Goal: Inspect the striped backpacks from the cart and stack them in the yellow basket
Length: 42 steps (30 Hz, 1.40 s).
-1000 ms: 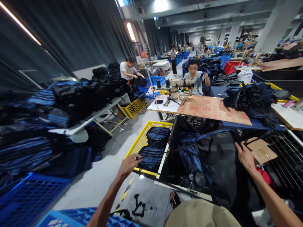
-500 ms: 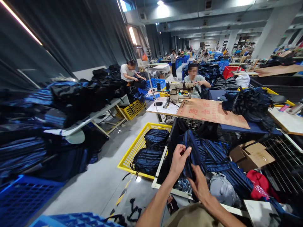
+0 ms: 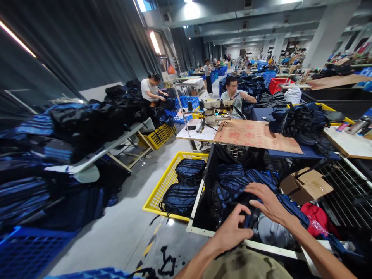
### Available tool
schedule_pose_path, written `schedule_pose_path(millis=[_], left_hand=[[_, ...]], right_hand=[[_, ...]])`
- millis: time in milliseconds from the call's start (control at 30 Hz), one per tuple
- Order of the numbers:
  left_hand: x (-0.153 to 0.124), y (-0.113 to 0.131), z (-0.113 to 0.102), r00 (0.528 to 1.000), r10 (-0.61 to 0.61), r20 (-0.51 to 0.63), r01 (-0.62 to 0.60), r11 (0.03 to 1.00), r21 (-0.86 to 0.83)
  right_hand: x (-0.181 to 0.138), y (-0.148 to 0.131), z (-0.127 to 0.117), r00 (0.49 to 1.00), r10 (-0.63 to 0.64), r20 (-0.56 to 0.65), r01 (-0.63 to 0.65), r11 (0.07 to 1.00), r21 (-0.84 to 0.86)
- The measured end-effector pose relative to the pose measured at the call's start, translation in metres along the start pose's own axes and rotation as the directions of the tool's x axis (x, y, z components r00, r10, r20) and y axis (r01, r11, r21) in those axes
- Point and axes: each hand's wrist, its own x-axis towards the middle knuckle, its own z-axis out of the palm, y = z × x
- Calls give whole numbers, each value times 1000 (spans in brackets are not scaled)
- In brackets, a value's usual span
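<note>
Half a second back both hands had the blue striped backpack pinched up in the air. Now it's lying in the wire cart, toward the near edge. The right hand rests flat and open on top, and the left hand is curled tight on its near fold.

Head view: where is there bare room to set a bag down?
Bare: grey floor between the yellow crate and the piled left table; the cardboard sheet ahead. Crowded: the near bin, full of navy bags; the crate holds two.
</note>
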Motion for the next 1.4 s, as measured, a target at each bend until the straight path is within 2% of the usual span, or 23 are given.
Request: schedule_pose_path(millis=[33, 100, 133, 200, 300, 433, 500, 533, 600, 667, 767, 833, 867, 933, 967, 1033, 1133, 1233, 1300, 1400], left_hand=[[-9, 4, -4, 999, -3, 53, -1, 997, 77], [-27, 11, -18, 996, 2, 94, -24, 972, 235], [-35, 13, -27, 997, 16, 69, -37, 948, 316], [-48, 13, -49, 996, 63, -56, -28, 879, 476], [-54, -2, -84, 940, 234, -247, 9, 708, 706], [-38, -34, -122, 808, 549, -215, -10, 377, 926], [-29, -44, -135, 762, 617, -197, 45, 253, 966], [-25, -46, -139, 755, 623, -203, 71, 230, 971], [-22, -49, -141, 776, 587, -230, 75, 277, 958], [-24, -51, -136, 825, 495, -274, 45, 426, 903], [-28, -56, -119, 905, 323, -278, -4, 658, 753], [-25, -56, -109, 916, 301, -267, -41, 730, 682], [-22, -52, -106, 902, 330, -278, -65, 740, 670], [-11, -37, -106, 830, 446, -335, -91, 701, 707], [-4, -26, -109, 779, 514, -358, -83, 651, 754], [9, -2, -119, 674, 651, -350, -22, 491, 871], [21, 25, -137, 535, 823, -193, 90, 172, 981], [23, 31, -143, 409, 912, 25, 134, -87, 987], [20, 28, -141, 344, 932, 109, 147, -169, 975], [14, 26, -135, 274, 954, 118, 180, -171, 969]], right_hand=[[3, -3, -7, 992, -36, 125, 38, 999, -18], [0, -8, -17, 929, -11, 370, 21, 1000, -22], [-5, -10, -19, 890, 40, 455, -38, 999, -14], [-19, -12, -19, 820, 151, 552, -207, 978, 40], [-37, -16, -5, 774, 186, 605, -360, 916, 180], [-38, -27, 21, 789, 140, 598, -350, 903, 251], [-32, -29, 27, 817, 165, 553, -335, 916, 221], [-29, -27, 27, 836, 168, 522, -301, 936, 182], [-24, -20, 24, 882, 135, 452, -185, 980, 68], [-19, -7, 18, 929, 84, 361, -71, 996, -49], [-13, 17, 9, 987, 53, 149, -14, 969, -247], [-8, 32, 3, 1000, 24, 18, -15, 919, -394], [-4, 37, 1, 999, 6, -37, -22, 890, -456], [2, 42, -1, 992, -26, -122, -45, 841, -540], [5, 43, -1, 987, -38, -154, -57, 823, -565], [12, 42, 0, 978, -60, -200, -72, 804, -591], [21, 41, 1, 954, -105, -281, -87, 800, -593], [25, 41, -3, 907, -126, -402, -121, 836, -535], [23, 38, -7, 892, -108, -439, -116, 885, -452], [12, 27, -10, 916, -67, -395, -45, 962, -268]])
